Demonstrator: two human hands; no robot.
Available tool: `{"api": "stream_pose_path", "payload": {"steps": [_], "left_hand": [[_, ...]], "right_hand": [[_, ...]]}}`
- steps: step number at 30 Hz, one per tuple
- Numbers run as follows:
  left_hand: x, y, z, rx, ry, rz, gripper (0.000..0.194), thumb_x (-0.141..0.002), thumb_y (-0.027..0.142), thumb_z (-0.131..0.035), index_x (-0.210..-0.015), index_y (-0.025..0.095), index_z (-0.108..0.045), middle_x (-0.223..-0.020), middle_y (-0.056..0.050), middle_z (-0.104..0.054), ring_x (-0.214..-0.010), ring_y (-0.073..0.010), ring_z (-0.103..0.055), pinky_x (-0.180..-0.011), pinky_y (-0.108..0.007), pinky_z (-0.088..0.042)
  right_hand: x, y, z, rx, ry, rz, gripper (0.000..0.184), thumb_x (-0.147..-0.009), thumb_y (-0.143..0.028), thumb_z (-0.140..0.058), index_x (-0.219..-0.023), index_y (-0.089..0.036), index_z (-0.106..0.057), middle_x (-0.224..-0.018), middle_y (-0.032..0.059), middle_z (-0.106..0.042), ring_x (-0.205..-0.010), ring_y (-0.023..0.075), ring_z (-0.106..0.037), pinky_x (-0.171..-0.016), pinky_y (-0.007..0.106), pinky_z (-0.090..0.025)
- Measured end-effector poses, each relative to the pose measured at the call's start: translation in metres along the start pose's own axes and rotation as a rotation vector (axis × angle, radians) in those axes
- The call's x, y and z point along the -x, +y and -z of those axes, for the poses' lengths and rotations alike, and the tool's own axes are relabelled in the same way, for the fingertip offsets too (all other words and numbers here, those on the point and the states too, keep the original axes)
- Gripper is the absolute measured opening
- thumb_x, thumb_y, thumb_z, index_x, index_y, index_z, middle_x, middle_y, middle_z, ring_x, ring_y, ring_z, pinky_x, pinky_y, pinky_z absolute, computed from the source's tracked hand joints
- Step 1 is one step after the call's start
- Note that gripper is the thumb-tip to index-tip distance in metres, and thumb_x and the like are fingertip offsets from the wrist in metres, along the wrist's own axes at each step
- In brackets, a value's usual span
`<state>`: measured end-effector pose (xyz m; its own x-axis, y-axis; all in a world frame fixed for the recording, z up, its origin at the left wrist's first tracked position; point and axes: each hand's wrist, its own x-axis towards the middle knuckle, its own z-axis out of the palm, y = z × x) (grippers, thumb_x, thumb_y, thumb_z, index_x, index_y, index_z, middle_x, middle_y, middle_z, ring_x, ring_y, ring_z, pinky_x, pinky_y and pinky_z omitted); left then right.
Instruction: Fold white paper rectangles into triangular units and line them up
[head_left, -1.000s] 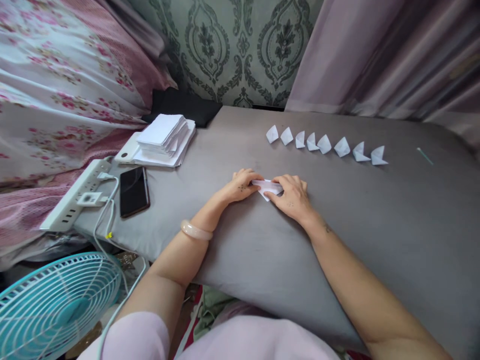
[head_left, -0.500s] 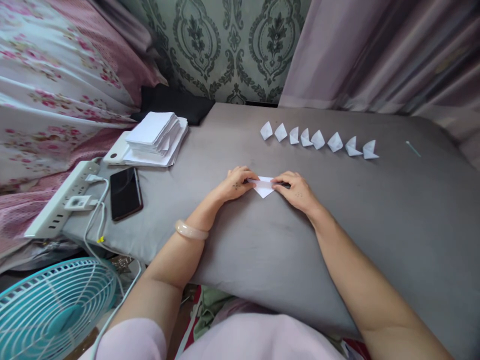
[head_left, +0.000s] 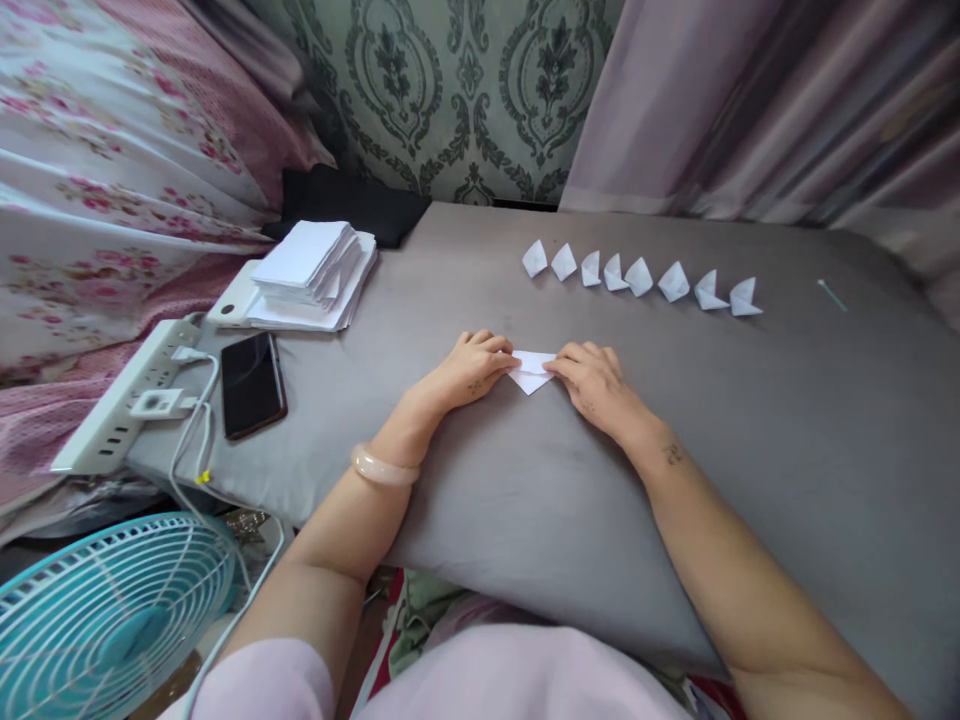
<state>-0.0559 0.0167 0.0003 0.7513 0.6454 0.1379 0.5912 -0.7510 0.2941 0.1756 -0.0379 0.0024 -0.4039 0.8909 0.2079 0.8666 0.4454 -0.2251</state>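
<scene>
A small white folded paper [head_left: 532,372] lies on the grey-covered table in front of me, with a straight far edge and a point facing me. My left hand [head_left: 480,364] has its fingers closed on the paper's left corner. At the right corner, my right hand [head_left: 592,376] presses with thumb and fingers. A flap lies folded over between the two hands. Farther back stands a row of several small folded paper shapes [head_left: 638,277], pointed and white.
To the left, a stack of white paper [head_left: 304,262] sits near a black phone [head_left: 253,386]. A white power strip [head_left: 124,400] with plugged-in cables lies along the left edge. Below it stands a turquoise fan [head_left: 127,620]. A thin stick [head_left: 832,295] rests at the far right.
The paper's upper flap has come down toward me and now lies flatter. My right hand has turned, its fingers now over the fold. The view has shifted slightly.
</scene>
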Motion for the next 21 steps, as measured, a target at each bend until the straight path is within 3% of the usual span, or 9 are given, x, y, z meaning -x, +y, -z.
{"api": "stream_pose_path", "payload": {"steps": [8,12,17,21], "left_hand": [[0.008,0.008,0.012,-0.171,-0.096,-0.047,0.047,-0.088,0.007,-0.037,-0.126,0.023,-0.059,-0.120,-0.011,-0.059,-0.103,-0.0249,-0.048,-0.081,-0.036,-0.031],[0.012,0.022,0.016,-0.239,-0.133,0.016,0.048,-0.086,0.006,-0.038,-0.128,0.022,-0.056,-0.119,-0.012,-0.058,-0.103,-0.0261,-0.048,-0.080,-0.037,-0.032],[0.010,0.048,0.017,-0.303,-0.135,0.116,0.035,-0.092,0.015,-0.039,-0.121,0.015,-0.057,-0.106,-0.015,-0.060,-0.097,-0.0268,-0.053,-0.082,-0.040,-0.032],[0.007,0.059,0.017,-0.316,-0.154,0.152,0.026,-0.090,0.013,-0.042,-0.106,0.012,-0.062,-0.095,-0.015,-0.062,-0.093,-0.0261,-0.056,-0.081,-0.040,-0.034]], "right_hand": [[0.004,-0.015,0.018,0.111,-0.106,-0.039,0.035,-0.091,-0.008,-0.037,-0.103,-0.022,-0.067,-0.099,0.0075,-0.063,-0.089,0.0215,-0.051,-0.078,0.035,-0.031],[0.001,-0.027,0.019,0.145,-0.133,-0.104,0.028,-0.097,-0.024,-0.039,-0.107,-0.021,-0.065,-0.100,0.0089,-0.062,-0.091,0.0229,-0.055,-0.076,0.035,-0.031],[-0.004,-0.054,0.002,0.283,-0.110,-0.219,0.045,-0.098,-0.045,-0.034,-0.136,-0.026,-0.051,-0.107,0.0141,-0.058,-0.078,0.0216,-0.059,-0.074,0.037,-0.033],[-0.003,-0.066,-0.007,0.366,-0.133,-0.233,0.049,-0.098,-0.050,-0.032,-0.141,-0.030,-0.047,-0.109,0.0161,-0.057,-0.069,0.0179,-0.059,-0.074,0.037,-0.034]]}}
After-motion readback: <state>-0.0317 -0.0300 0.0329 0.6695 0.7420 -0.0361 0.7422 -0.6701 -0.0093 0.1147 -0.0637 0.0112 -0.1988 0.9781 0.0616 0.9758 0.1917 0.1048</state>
